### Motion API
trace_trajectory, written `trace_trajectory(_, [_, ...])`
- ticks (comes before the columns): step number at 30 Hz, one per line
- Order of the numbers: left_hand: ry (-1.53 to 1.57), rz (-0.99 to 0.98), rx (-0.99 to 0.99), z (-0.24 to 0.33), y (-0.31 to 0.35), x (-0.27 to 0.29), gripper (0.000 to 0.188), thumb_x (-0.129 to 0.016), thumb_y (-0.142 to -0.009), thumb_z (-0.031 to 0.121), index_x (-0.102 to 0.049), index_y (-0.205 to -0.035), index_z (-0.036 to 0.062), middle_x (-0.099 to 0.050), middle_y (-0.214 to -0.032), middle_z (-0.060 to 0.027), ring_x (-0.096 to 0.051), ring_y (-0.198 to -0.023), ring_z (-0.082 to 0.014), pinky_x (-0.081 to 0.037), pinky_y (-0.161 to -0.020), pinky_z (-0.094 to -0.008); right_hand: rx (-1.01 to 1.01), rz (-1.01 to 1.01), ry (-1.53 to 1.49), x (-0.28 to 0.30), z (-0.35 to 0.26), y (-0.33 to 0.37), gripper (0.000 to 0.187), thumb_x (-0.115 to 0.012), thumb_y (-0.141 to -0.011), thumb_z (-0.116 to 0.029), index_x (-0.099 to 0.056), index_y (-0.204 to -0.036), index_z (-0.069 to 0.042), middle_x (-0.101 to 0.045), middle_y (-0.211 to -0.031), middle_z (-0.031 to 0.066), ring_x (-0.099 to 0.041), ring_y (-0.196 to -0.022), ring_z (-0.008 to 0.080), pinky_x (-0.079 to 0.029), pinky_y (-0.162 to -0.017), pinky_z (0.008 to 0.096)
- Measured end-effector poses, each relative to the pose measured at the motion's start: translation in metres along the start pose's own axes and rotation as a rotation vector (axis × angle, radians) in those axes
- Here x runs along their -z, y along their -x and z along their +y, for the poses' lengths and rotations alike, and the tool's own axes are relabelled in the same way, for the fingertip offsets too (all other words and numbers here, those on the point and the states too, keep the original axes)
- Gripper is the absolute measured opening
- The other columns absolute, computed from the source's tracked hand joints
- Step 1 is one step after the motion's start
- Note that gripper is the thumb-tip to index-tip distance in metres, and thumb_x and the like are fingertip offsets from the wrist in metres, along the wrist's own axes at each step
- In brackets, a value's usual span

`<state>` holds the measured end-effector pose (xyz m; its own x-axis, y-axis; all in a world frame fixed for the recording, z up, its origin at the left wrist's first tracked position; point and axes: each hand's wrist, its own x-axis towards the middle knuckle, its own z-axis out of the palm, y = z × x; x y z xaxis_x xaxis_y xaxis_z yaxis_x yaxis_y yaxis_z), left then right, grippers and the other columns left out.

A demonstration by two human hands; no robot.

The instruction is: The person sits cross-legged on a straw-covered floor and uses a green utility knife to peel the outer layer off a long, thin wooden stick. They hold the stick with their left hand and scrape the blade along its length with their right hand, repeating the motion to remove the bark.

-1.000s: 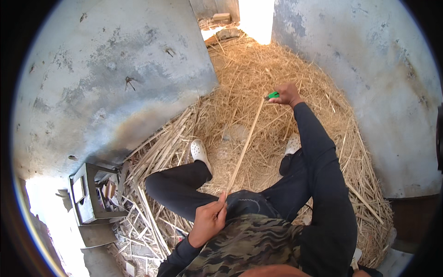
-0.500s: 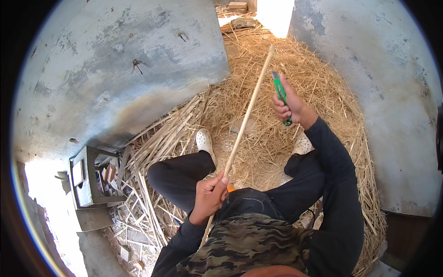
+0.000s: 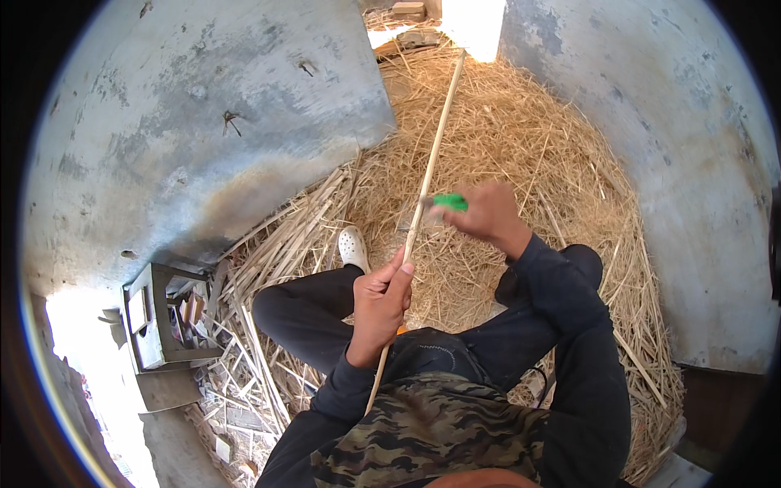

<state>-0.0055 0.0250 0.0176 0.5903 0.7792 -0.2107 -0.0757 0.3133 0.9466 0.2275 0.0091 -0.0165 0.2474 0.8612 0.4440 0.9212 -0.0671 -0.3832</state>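
A long, thin pale stick [image 3: 438,134], slightly tilted, runs from my lap up past my knees. My left hand [image 3: 382,302] is closed round its lower part, thumb lying along it. In my right hand [image 3: 486,215], somewhat blurred, is a green utility knife [image 3: 450,202], gripped with the fingers wrapped round it. Its blade end points left and meets the stick, or nearly so, above my left hand; blur hides the exact contact.
Straw-like shavings [image 3: 521,138] cover the floor around my legs. Split strips [image 3: 285,236] lie piled along the left wall [image 3: 220,98]. A small wooden box-like cabinet [image 3: 167,313] with odds and ends stands at left. Another wall [image 3: 651,163] rises at right.
My right hand has brought the utility knife down and left to the stick, its blade turning from upward to leftward. My left hand has risen slightly with the stick. My right leg has shifted.
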Motion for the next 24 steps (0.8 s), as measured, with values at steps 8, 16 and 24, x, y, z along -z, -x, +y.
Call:
trace_trajectory(8, [-0.441,0.05,-0.255,0.008,0.005,-0.01,0.035,-0.057,-0.094,0.009,-0.056,-0.128,-0.0009,-0.041,-0.06,0.0075,-0.034,-0.054,0.0004,-0.029,-0.047,-0.0193,0.096,-0.069,-0.1,0.011,-0.014,-0.004,0.07,-0.052,-0.076,-0.077,-0.058,-0.055,-0.01,-0.048,-0.044,0.0097,-0.053,-0.041,0.0284,-0.04,-0.042,0.0379])
trace_trajectory(16, [-0.638,0.101,-0.364,0.012,0.003,-0.005,0.033,-0.056,-0.093,0.009,-0.058,-0.123,-0.0042,-0.035,-0.055,-0.0006,-0.033,-0.054,-0.0021,-0.03,-0.046,-0.0231,0.143,-0.062,-0.091,-0.004,-0.012,-0.007,0.07,-0.052,-0.075,-0.078,-0.053,-0.052,-0.012,-0.045,-0.043,0.0072,-0.051,-0.039,0.0267,-0.038,-0.039,0.0379])
trace_trajectory(24, [-0.632,-0.031,-0.346,0.001,0.022,-0.003,0.032,-0.056,-0.093,0.007,-0.058,-0.122,-0.0051,-0.038,-0.054,-0.0036,-0.035,-0.053,-0.0032,-0.031,-0.047,-0.0241,-0.134,-0.061,0.024,-0.005,0.053,-0.035,0.072,-0.043,-0.079,-0.08,-0.055,-0.052,-0.014,-0.043,-0.041,-0.0003,-0.038,-0.035,0.0153,-0.03,-0.036,0.0317])
